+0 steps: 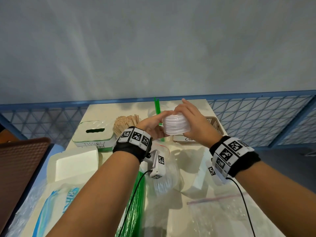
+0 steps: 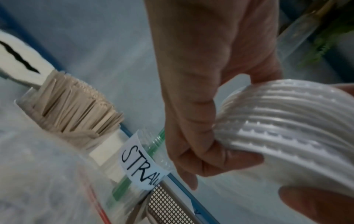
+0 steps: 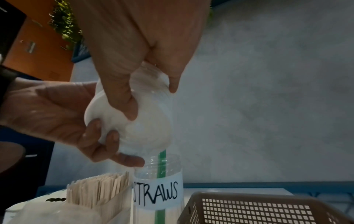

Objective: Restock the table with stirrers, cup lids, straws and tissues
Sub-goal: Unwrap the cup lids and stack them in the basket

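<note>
So you've got the stack of cup lids (image 1: 176, 124) up in the air between both hands, above the back of the table (image 1: 188, 190), nothing resting on anything yet. The stack is lying tipped on its side-ish, its long axis running roughly from your left hand (image 1: 150, 125) across to your right hand (image 1: 191, 122), so each hand is basically capping one end. Your left fingers (image 3: 107, 141) curl up under the flat bottom face with the thumb along the ribbed side; your right fingers (image 2: 191, 106) are curled over the other end, pinching the rims. Neither hand is loose.

The thing that matters for the next bit: the brown mesh basket (image 3: 254, 209) sits just to the right of and below the stack, right beside the jar labelled STRAWS (image 3: 159, 192). A label at its front is half hidden, so I can't read it fully, but I'd guess that's where the lids go. Your right hand is the nearer one to it.

My take: you'd want to turn the stack upright before lowering it, or it'll fan out. Watch the green straw (image 3: 161, 160) sticking up from the jar, it's almost touching the stack's underside. The wooden stirrers (image 1: 126, 123) and tissue box (image 1: 93, 132) sit well to the left.
</note>
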A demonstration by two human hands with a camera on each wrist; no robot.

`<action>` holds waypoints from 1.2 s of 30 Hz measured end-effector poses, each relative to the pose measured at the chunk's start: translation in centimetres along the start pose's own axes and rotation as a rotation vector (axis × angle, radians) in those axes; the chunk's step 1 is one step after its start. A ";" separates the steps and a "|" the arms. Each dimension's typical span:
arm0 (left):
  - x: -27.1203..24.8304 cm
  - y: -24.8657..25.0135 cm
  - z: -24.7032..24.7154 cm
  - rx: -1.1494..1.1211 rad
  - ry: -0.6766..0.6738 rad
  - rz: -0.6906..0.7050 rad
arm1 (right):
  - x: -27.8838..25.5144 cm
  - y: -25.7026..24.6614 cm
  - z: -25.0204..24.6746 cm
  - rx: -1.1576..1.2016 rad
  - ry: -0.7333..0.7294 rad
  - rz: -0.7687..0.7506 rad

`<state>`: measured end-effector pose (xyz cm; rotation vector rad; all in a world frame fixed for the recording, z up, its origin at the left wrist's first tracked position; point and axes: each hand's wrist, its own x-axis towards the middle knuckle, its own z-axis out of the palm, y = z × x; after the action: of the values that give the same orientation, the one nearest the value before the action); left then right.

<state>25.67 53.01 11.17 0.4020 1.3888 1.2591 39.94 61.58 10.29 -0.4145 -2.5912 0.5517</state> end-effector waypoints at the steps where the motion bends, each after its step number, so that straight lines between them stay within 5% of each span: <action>1: 0.3 0.0 0.3 -0.022 0.002 0.003 | 0.1 0.2 -0.4 0.014 -0.034 0.026; 5: 1.8 0.1 1.4 -0.164 0.000 0.069 | 0.8 1.8 -2.0 0.201 -0.170 0.225; 9: 4.1 0.8 3.0 -0.124 0.061 0.153 | 2.0 5.4 -2.5 0.925 -0.137 0.741; 11: 5.5 0.7 4.0 -0.029 0.092 0.179 | 2.6 7.0 -2.3 1.104 -0.151 0.894; 22: 12.5 -3.4 5.0 0.467 0.123 0.112 | 4.3 14.5 2.9 0.914 -0.060 1.086; 36: 11.9 -4.1 5.2 0.783 0.095 -0.081 | 6.1 19.0 7.8 0.671 -0.386 1.142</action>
<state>28.51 63.55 3.04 0.8110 1.9336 0.6284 34.57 78.07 -2.30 -1.6408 -2.0294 1.9241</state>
